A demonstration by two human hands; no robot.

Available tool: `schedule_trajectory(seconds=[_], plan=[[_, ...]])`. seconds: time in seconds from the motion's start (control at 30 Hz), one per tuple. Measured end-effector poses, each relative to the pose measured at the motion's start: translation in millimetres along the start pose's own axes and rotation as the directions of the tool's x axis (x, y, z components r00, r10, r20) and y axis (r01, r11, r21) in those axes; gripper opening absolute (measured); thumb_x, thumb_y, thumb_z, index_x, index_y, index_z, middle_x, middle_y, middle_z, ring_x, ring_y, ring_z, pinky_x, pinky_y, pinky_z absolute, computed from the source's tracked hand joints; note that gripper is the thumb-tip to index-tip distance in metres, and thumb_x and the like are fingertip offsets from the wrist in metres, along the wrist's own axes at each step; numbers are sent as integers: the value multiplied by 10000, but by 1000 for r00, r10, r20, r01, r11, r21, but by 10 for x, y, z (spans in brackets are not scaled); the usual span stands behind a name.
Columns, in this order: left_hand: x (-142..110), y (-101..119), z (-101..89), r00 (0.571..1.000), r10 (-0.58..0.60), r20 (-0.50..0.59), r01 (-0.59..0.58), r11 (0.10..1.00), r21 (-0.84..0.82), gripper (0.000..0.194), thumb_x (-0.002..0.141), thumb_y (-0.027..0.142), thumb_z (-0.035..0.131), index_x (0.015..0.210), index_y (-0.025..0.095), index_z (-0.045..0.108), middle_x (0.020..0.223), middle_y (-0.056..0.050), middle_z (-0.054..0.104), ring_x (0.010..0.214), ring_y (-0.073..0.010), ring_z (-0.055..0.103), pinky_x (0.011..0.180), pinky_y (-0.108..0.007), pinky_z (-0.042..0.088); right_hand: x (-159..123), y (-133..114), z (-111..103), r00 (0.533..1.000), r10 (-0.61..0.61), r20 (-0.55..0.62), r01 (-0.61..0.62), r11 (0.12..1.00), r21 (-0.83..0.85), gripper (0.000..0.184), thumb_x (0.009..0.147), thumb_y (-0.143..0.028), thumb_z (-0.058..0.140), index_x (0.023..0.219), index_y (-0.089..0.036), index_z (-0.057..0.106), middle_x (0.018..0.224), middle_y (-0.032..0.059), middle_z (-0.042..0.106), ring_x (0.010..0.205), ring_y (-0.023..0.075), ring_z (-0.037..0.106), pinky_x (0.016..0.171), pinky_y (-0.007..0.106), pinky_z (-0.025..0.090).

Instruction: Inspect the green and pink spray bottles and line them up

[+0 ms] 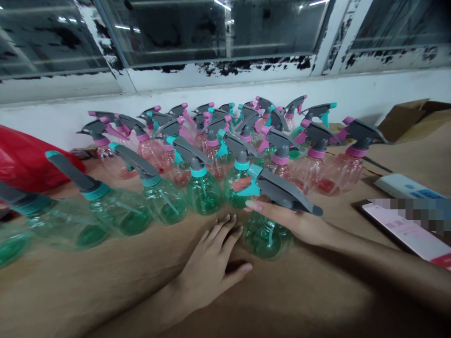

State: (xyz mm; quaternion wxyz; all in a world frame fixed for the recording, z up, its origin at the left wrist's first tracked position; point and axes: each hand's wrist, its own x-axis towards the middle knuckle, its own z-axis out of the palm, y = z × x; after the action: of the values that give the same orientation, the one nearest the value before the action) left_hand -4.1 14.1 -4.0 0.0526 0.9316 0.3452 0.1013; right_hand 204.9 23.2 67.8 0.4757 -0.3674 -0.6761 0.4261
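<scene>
Firmly, as it appears, the fingers (276,212) of the right hand (305,225) close around the neck of a bottle (269,239). One digit lies across the near side of the neck, under the grey spray head (287,188), and another fingertip shows past the turquoise trigger (249,188). Thus the bottle is inside this grip, with its green body below the fingers; whether its base touches the desk (123,295), one cannot tell.

The left hand (209,267) rests palm down on the desk, its fingers a little spread and its thumb set apart. Its fingertips are just beside the bottle, on the left of it.

Beyond the fingers, several green bottles (204,192) stand in a row which runs away to the left. Behind them, and also to the right, are many pink bottles (340,176), standing close together. At the right side lie a phone (405,230) and a white device (401,184), and farther back an open carton (410,122). A red bag (31,157) is at the left edge. Behind everything come a white wall (352,91) and windows (183,37).
</scene>
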Motion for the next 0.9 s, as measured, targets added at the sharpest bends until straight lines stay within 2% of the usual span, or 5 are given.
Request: schedule_trajectory(seconds=[0.2,0.4,0.53,0.77,0.9], plan=[[0,8,-12,1000,-15,25,14,1000,14,582,901,531,519,1339,157,441,1476,-139,353,1345,-308,326,1052,-501,323,-1,-3,6,999,36,11,-36,999,-18,399,851,-324,615,1246,-291,575,1073,30,699,1067,217,619,965,408,484],[-3,9,-7,999,-19,41,18,1000,21,596,903,525,522,1351,143,430,1478,-147,347,1348,-309,321,1059,-500,313,12,-11,4,1000,-3,1,3,1000,-21,348,842,-294,622,1189,-314,609,1205,14,645,1114,214,594,915,380,516],[-2,9,-7,1000,-12,15,12,1000,2,588,898,524,528,1349,159,433,1473,-140,359,1342,-310,331,1048,-502,328,11,-13,8,1000,5,-1,-5,1000,2,328,834,-293,625,1162,-302,618,1177,11,655,1166,208,561,931,363,506],[10,12,-15,1000,-15,19,15,1000,0,580,894,527,533,1334,159,447,1468,-141,367,1341,-307,334,1049,-498,327,10,7,-10,1000,13,4,-13,994,-107,261,830,-397,613,1062,-280,637,1033,22,675,866,194,639,804,380,528],[1,8,-11,1000,-16,3,16,1000,-17,578,894,538,523,1334,170,450,1464,-132,375,1340,-309,334,1051,-494,324,-11,-24,-24,996,3,-84,-22,974,-226,226,810,-489,610,821,-264,627,786,-5,638,713,176,606,669,337,505]])
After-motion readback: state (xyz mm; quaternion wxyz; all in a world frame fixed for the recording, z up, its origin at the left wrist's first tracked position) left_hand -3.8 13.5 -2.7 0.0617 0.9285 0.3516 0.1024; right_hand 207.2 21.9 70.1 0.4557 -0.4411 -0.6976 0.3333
